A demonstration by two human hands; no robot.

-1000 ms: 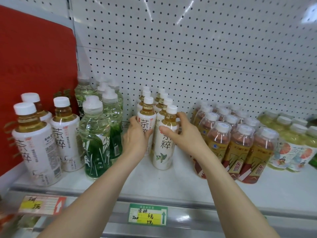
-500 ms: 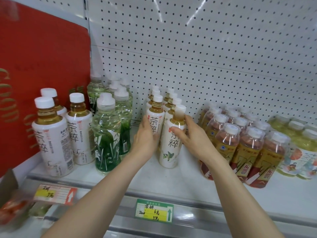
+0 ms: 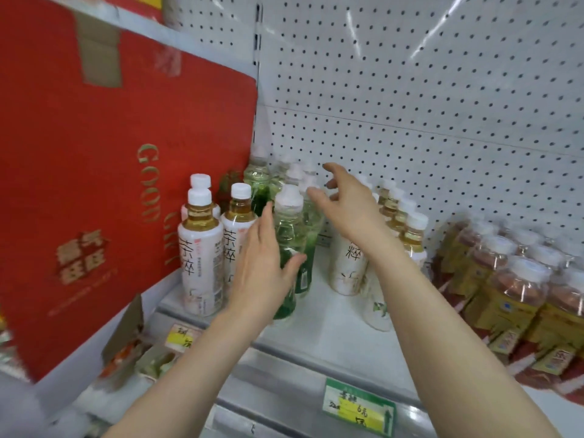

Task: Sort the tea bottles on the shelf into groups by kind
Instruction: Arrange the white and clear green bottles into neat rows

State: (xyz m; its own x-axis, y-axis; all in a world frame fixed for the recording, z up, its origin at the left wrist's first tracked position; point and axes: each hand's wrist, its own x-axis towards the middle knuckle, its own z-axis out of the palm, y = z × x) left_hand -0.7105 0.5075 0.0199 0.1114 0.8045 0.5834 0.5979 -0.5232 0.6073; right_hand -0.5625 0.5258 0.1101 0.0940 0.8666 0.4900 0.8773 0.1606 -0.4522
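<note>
A white pegboard wall [image 3: 410, 90] backs the whole scene. A big red carton [image 3: 94, 184] with gold lettering leans in at the left end. Below them runs the white shelf [image 3: 331, 330], which carries all the tea bottles.

At the right sits a shrink-wrapped pack of reddish-brown tea bottles [image 3: 505, 286]. In the middle stands a double row of white-labelled bottles [image 3: 409, 235] holding amber tea, running from the front edge back toward the wall. Left of that row is a cluster of green bottles [image 3: 289, 222], and beside the carton stand three more white-labelled amber bottles [image 3: 200, 248], apart from their kind.

The left hand [image 3: 262, 273] is held upright in front of the foremost green bottle, fingers [image 3: 265, 226] straight and together, thumb spread to the right. Whether the palm touches the bottle I cannot tell. The right hand [image 3: 350, 207] reaches over the caps of the green cluster, fingers [image 3: 335, 169] apart and loosely curved, holding nothing.

A green price tag [image 3: 360, 409] and a yellow tag [image 3: 181, 338] sit on the shelf's front rail.
</note>
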